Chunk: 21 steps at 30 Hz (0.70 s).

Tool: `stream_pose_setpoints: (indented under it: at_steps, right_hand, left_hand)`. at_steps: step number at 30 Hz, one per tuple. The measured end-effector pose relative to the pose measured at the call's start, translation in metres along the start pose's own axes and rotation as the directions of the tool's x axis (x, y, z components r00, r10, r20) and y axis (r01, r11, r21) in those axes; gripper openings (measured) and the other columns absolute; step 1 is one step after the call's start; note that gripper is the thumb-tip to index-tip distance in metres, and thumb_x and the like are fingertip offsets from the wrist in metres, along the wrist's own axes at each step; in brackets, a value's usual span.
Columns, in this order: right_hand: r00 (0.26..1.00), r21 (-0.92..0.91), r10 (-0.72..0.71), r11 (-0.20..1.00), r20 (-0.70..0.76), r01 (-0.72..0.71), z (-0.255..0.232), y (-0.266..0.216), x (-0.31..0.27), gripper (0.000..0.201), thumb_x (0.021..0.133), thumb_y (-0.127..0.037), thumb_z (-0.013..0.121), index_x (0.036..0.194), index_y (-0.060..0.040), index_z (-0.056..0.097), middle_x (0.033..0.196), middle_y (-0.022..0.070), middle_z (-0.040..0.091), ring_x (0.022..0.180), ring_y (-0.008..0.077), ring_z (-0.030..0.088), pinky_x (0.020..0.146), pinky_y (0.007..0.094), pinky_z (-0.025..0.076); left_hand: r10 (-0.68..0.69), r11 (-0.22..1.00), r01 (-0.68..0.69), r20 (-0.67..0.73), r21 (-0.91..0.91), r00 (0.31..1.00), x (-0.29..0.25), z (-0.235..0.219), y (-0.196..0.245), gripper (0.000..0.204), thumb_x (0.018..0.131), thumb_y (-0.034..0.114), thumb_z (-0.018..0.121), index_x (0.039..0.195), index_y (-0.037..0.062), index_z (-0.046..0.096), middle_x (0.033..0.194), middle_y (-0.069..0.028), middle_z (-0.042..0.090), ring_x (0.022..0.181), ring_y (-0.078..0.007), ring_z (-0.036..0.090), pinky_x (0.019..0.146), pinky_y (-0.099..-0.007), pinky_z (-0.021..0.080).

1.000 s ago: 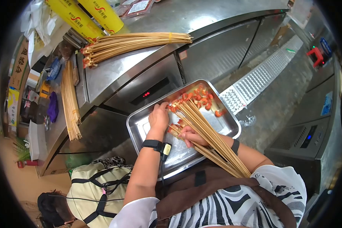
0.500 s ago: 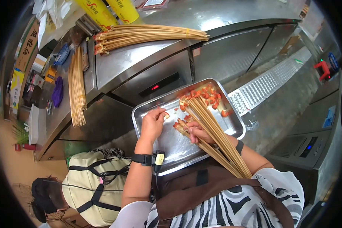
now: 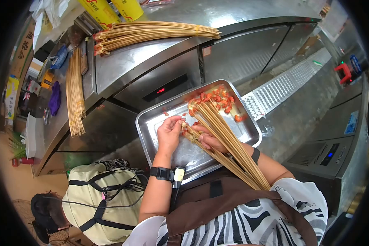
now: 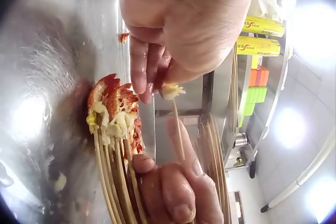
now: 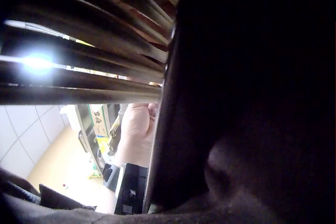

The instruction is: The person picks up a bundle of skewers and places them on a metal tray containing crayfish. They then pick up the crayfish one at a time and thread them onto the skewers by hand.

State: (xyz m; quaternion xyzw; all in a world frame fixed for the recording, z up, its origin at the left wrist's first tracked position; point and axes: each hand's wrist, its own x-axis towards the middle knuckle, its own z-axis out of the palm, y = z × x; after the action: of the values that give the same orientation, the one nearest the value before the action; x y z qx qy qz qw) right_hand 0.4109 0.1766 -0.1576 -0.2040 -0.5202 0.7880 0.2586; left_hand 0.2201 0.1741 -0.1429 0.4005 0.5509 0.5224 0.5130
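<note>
My left hand [image 3: 169, 134] pinches a pale peeled crayfish tail [image 4: 170, 90] over the metal tray [image 3: 149, 151], right at the tip of a bamboo skewer [image 4: 178, 129]. My right hand [image 3: 211, 140] grips that skewer, with its index finger along it in the left wrist view. The same hand holds a bunch of skewers [image 4: 113, 176] with red-and-white crayfish tails [image 4: 111, 106] on their ends. Further bare-looking skewers [image 3: 229, 141] lie across the right hand and forearm. Loose red crayfish tails [image 3: 221, 100] are heaped in the tray's far right corner. Dark cloth and skewers fill most of the right wrist view.
A steel counter [image 3: 151, 49] carries a bundle of loaded skewers [image 3: 160, 35], a bundle of plain skewers [image 3: 74, 96] and yellow rolls [image 3: 127, 9]. Another person in a pale top [image 3: 98, 197] is at the lower left. A perforated metal strip [image 3: 281, 88] runs along the floor.
My left hand went from the tray's far side back toward me with a crayfish tail, then right to the skewer tip at my right hand. The right hand stays around the skewers.
</note>
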Motion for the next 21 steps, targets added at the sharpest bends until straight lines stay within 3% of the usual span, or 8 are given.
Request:
stream_pose_setpoints:
  at_steps: [4,11,13,16,21]
  right_hand:
    - [1.0,0.051,-0.019,0.999,0.006,0.019,0.002,-0.007,-0.001,0.044,0.093,-0.006,0.034,0.136,-0.0085,0.031,0.086,0.0004,0.05,0.059,0.0062,0.039,0.058,0.0217,0.039]
    - [0.995,-0.04,0.07,0.997,-0.075,-0.073,0.001,-0.001,0.0,0.044,0.092,-0.004,0.035,0.135,-0.0071,0.032,0.104,0.0013,0.055,0.058,0.0036,0.038,0.055,0.0194,0.038]
    - [0.998,-0.004,0.001,1.0,-0.068,-0.001,0.004,-0.007,0.0,0.043,0.092,-0.006,0.035,0.135,-0.006,0.032,0.092,0.0009,0.055,0.057,0.0036,0.038,0.055,0.0194,0.037]
    - [0.997,-0.03,0.071,0.997,-0.033,-0.072,0.001,-0.004,0.0,0.043,0.092,-0.008,0.035,0.135,-0.0064,0.032,0.078,-0.0004,0.05,0.056,0.0035,0.037,0.054,0.0192,0.036]
    - [0.995,-0.018,0.084,0.996,-0.061,-0.086,0.003,-0.008,-0.001,0.044,0.092,-0.009,0.035,0.136,-0.0065,0.031,0.07,-0.0018,0.045,0.056,0.0037,0.037,0.054,0.0196,0.035]
  left_hand:
    - [-0.063,0.998,0.062,-0.028,-0.021,0.998,0.0,0.003,0.001,0.016,0.087,0.003,0.053,0.101,-0.0033,0.055,0.093,-0.0093,0.062,0.082,-0.0131,0.061,0.069,-0.0241,0.052]
    - [-0.073,0.993,0.068,-0.054,-0.1,0.996,-0.002,0.007,0.002,0.015,0.086,0.003,0.054,0.099,-0.0046,0.055,0.088,-0.0099,0.06,0.08,-0.0167,0.063,0.067,-0.0246,0.053]
    - [-0.053,0.995,0.047,-0.061,-0.091,0.997,-0.002,0.008,0.001,0.014,0.086,0.002,0.054,0.098,-0.0048,0.054,0.088,-0.0099,0.06,0.08,-0.017,0.063,0.067,-0.0247,0.053]
    - [-0.011,0.995,0.004,-0.064,-0.102,0.998,-0.002,0.008,0.001,0.013,0.086,0.001,0.054,0.098,-0.0049,0.055,0.088,-0.01,0.061,0.079,-0.0175,0.063,0.067,-0.0247,0.052]
    - [-0.017,0.988,0.006,-0.071,-0.157,0.997,-0.005,0.01,0.005,0.012,0.085,0.001,0.055,0.096,-0.0045,0.056,0.088,-0.0104,0.061,0.077,-0.017,0.063,0.065,-0.0239,0.052]
